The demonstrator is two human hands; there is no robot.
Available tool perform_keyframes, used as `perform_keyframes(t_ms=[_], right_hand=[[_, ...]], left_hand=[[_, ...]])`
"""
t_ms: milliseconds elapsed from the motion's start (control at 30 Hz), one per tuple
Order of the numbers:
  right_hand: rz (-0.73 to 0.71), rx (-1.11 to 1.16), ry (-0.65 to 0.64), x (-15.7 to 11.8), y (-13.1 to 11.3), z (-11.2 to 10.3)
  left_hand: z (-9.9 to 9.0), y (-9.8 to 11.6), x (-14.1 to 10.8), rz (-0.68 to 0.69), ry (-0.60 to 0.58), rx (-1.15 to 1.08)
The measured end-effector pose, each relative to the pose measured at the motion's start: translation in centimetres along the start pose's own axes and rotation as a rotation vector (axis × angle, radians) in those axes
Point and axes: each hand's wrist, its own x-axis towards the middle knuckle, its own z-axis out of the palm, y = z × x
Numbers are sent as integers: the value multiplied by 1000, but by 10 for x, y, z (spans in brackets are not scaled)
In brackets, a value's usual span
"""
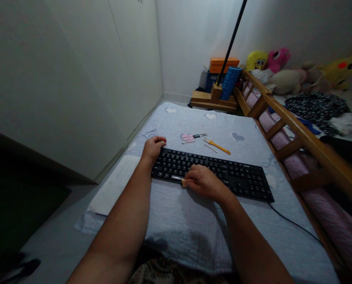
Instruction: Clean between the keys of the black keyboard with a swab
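Observation:
A black keyboard (241,178) lies across the cloth-covered table. At its far left corner is my left hand (155,146), its fingers closed around the corner. My right hand (204,181) is closed over the near edge by the space bar (176,178), pinching a small orange-tan piece (184,183) that looks like sponge. The fingers hide some middle keys. Beyond the keyboard lie a yellow brush (219,146), two cotton swabs, one (210,148) beside the brush, and a pair of tweezers (199,135) with a dark grip.
A folded white cloth (117,185) lies left of the keyboard. The keyboard cable (294,223) runs off to the right. A wooden bed rail (300,130) borders the right side, with plush toys (278,59) behind it. A white cabinet (105,79) stands at left.

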Motion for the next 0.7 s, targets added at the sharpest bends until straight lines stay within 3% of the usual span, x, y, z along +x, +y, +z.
perform_keyframes(t_ms=[200, 467, 700], right_hand=[[-22, 21, 5, 0, -2, -1], [55, -48, 222, 5, 11, 8], [43, -74, 174, 5, 9, 11]], left_hand=[[0, 0, -1, -1, 9, -17], [1, 1, -1, -12, 15, -9], [1, -1, 1, 15, 5, -15]])
